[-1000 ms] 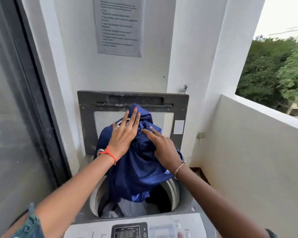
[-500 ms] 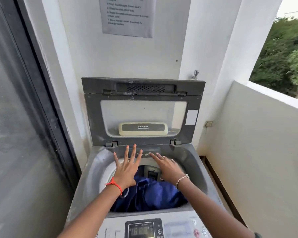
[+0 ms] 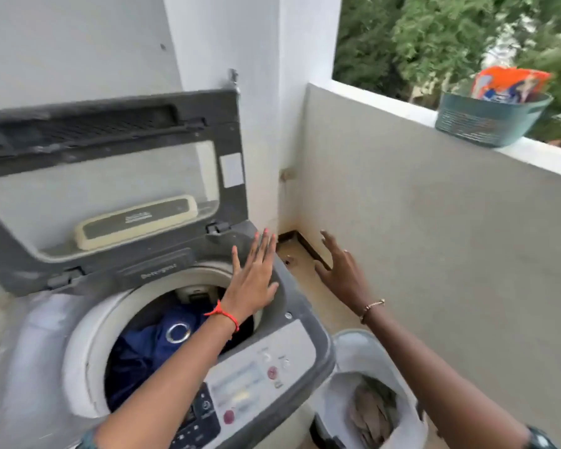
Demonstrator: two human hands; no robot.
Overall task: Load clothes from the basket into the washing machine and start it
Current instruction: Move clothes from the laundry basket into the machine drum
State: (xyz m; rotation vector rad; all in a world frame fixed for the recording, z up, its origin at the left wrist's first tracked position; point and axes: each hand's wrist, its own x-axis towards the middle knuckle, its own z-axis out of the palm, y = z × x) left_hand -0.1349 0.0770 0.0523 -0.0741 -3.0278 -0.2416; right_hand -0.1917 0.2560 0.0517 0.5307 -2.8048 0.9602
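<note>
a: where are the clothes?

b: a dark blue garment (image 3: 143, 348) lies down inside the drum of the washing machine (image 3: 292, 322), with a metal ring on it facing up. the lid (image 3: 110, 163) stands raised at the back, leaning toward the wall.

a: and the hands?

b: the left hand (image 3: 251, 280) is above the right rim of the drum opening, flat, fingers spread apart, gripping nothing. there is a red thread (image 3: 224, 315) round that wrist. the right hand (image 3: 340, 270) is out past the machine's right edge, above the floor gap beside the low wall (image 3: 434, 238). it is loose too, fingers apart and empty, with a thin bracelet (image 3: 371, 307) at the wrist.

a: any basket?

b: a teal basket (image 3: 489, 119) sits up on the ledge of the low wall, well apart from both hands, with an orange packet (image 3: 509, 84) standing in it. lower right, just beside the machine, is a white bin (image 3: 344, 413) with a liner and some brownish stuff inside. too blurred to tell what that is.

a: the controls?

b: the control panel (image 3: 256, 380) runs along the front edge, under the left forearm. neither hand touches it.
</note>
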